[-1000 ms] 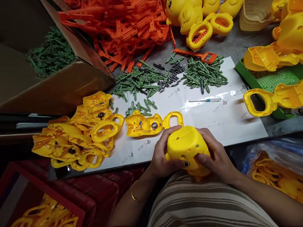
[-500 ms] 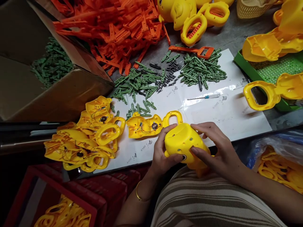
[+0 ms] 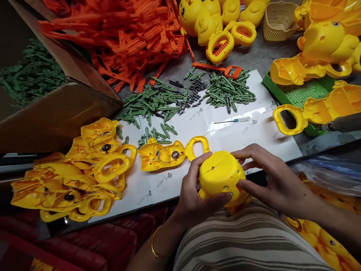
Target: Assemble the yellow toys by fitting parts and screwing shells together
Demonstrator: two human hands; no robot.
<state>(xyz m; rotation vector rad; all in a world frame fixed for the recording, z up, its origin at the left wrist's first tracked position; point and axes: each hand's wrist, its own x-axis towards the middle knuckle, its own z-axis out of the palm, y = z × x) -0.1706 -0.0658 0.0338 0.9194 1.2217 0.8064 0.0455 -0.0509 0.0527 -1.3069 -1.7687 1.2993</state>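
Note:
A yellow plastic duck toy [image 3: 220,171] is between my hands just above my lap, its rounded head end with a slit and a small hole facing up. My left hand [image 3: 194,190] wraps its left side, thumb across the front near the eye. The fingers and thumb of my right hand [image 3: 273,180] close on its right side. Just beyond, on the white sheet [image 3: 180,184], lies an open yellow shell half [image 3: 162,156] with wires, a round metal part and a loop handle.
Wired yellow shells [image 3: 79,173] are piled at left. Green plastic pieces [image 3: 229,90], small black parts [image 3: 191,94], orange handles [image 3: 135,41] and a screwdriver [image 3: 232,120] lie farther back. At right are a green basket [image 3: 313,94] and a dark tool [image 3: 346,122].
The toy has been turned in my hands, so more of its slit and hole shows. My view has shifted right, and a dark tool now shows at the right edge.

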